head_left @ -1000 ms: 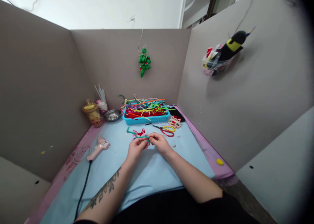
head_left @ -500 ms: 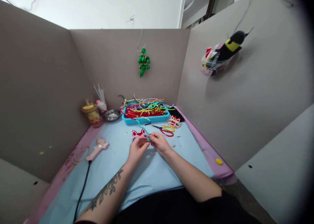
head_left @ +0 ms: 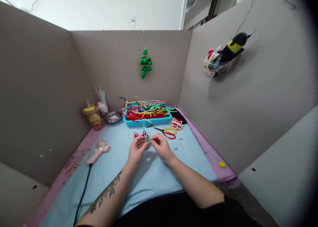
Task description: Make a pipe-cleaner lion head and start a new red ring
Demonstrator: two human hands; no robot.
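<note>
A teal pipe cleaner (head_left: 145, 130), bent into a small banded shape at its lower end, stands upright between my hands. My left hand (head_left: 137, 147) pinches the banded part between thumb and fingers. From the other side my right hand (head_left: 160, 145) closes its thumb and forefinger at the edge of the same piece; exactly what lies under those fingertips is hidden. Behind the left hand, a red and pink eared pipe-cleaner piece (head_left: 136, 135) lies on the blue table cover (head_left: 169, 177), partly covered by the fingers.
Scissors (head_left: 167, 132) with red and yellow handles lie beyond my right hand, near a cream and red eared piece (head_left: 176, 124). A blue tray (head_left: 139, 123) of pipe cleaners stands behind. At left are a pink glue gun (head_left: 99, 152), a metal bowl (head_left: 113, 117) and a lidded cup (head_left: 92, 116).
Both hands have shifted slightly left. The teal pipe cleaner has turned more upright, its banded part now showing, and my right fingertips have drawn a little away from my left.
</note>
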